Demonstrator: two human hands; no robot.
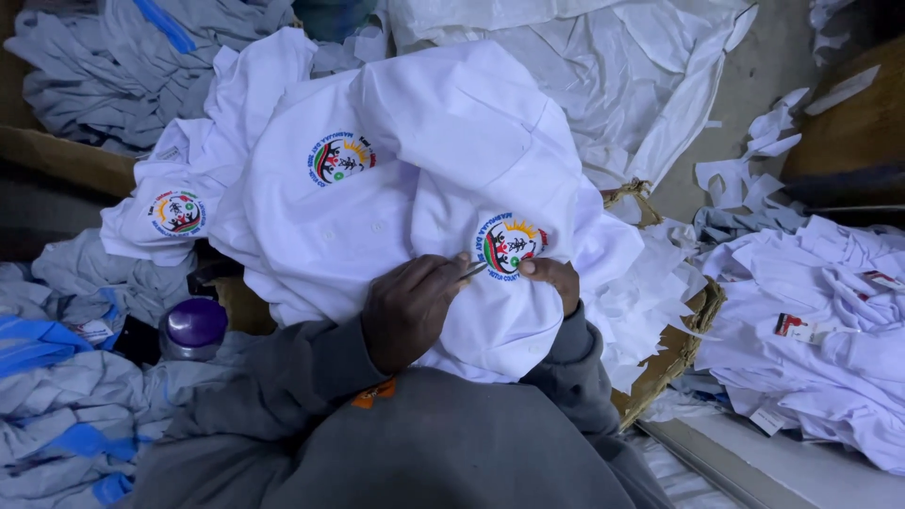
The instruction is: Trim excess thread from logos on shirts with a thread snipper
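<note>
Two hands work at a round badge on a white shirt lying on the person's lap.

The left hand (410, 306) is closed on a thin metal tool (474, 271); most of the tool is hidden in the fist, so I cannot tell what kind it is. The right hand (554, 279) is mostly hidden under the white shirt (415, 188); only fingertips show, pinching the cloth just beside the round badge (509, 243). The tool tip touches the badge's left edge. More white shirts (830, 320) lie at the right, cut off by the frame edge. Grey garments (66, 396) crowd the left side around a purple cap (195, 323). A bare strip of floor (754, 75) shows at the top right.
</note>
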